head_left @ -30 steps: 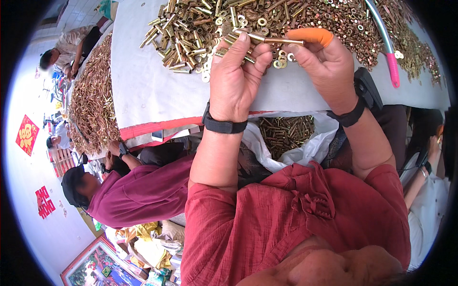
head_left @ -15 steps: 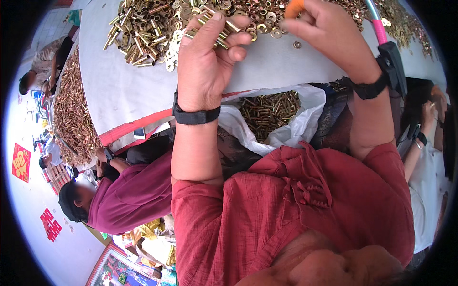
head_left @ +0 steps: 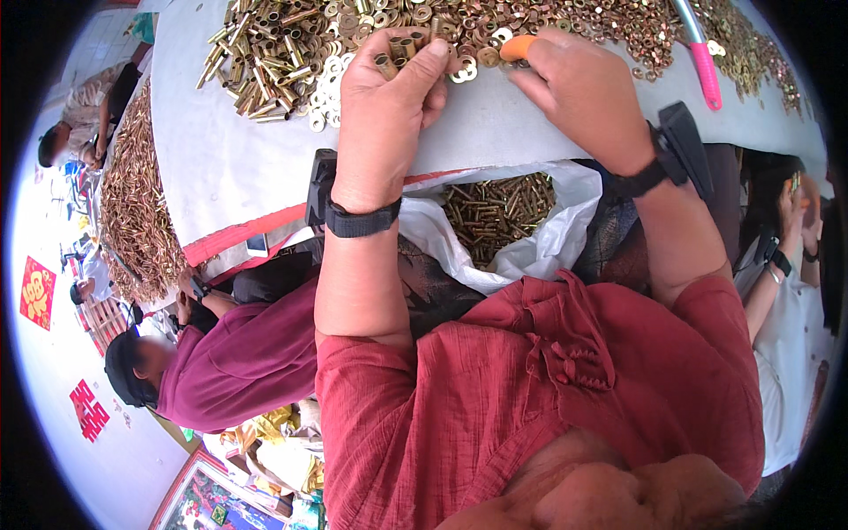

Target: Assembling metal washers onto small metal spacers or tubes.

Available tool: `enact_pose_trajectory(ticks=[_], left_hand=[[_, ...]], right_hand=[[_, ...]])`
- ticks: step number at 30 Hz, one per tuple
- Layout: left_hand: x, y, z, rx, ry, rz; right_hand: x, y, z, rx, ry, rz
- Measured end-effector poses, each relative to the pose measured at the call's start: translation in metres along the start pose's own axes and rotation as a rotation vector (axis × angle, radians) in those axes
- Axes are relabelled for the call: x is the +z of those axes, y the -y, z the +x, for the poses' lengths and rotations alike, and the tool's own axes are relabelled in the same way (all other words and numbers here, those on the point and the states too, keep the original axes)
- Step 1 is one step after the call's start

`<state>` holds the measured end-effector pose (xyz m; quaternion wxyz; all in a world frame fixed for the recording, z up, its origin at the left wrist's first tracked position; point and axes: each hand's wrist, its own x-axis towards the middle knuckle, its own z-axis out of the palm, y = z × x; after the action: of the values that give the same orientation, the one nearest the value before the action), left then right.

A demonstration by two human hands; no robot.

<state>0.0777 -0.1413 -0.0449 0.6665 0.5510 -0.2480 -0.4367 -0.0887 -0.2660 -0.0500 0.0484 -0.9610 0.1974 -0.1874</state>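
Note:
My left hand is closed around several short brass-coloured metal tubes, their open ends facing up. By its thumb a thin, threaded-looking piece stands upright. My right hand is just to the right, apart from the left, with an orange finger cover on one finger. Its fingers are curled; whatever they may hold is hidden. Beyond both hands lie loose tubes, flat washers and small copper-coloured nuts on the grey tabletop.
A white bag full of metal pieces sits open below the table's red edge. A pink-handled tool lies at the right. Co-workers sit on both sides, one in a purple top, with another heap of metal pieces at the left.
My left hand has turned, so the tubes now show their open ends. My right hand has come down and closer to it. The pink handle is now fully uncovered.

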Motion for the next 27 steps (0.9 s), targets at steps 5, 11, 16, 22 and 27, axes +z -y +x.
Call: enact_pose_trajectory(ticks=[5,11,16,22,27], left_hand=[[0.002,0.001,-0.001,0.005,0.017,0.155],[0.001,0.009,0.0,0.047,0.009,0.412],[0.002,0.005,-0.003,0.024,0.023,0.514],[0.006,-0.001,-0.002,-0.014,0.05,0.389],[0.001,0.009,-0.002,0.167,0.09,0.517]], right_hand=[[0.007,0.0,0.011,0.007,-0.054,0.011],[0.011,-0.01,0.018,0.247,-0.048,0.514],[0.008,-0.001,0.017,0.289,-0.082,0.706],[0.006,0.0,0.019,-0.123,-0.278,0.463],[0.014,-0.001,0.011,0.257,-0.02,0.998]])
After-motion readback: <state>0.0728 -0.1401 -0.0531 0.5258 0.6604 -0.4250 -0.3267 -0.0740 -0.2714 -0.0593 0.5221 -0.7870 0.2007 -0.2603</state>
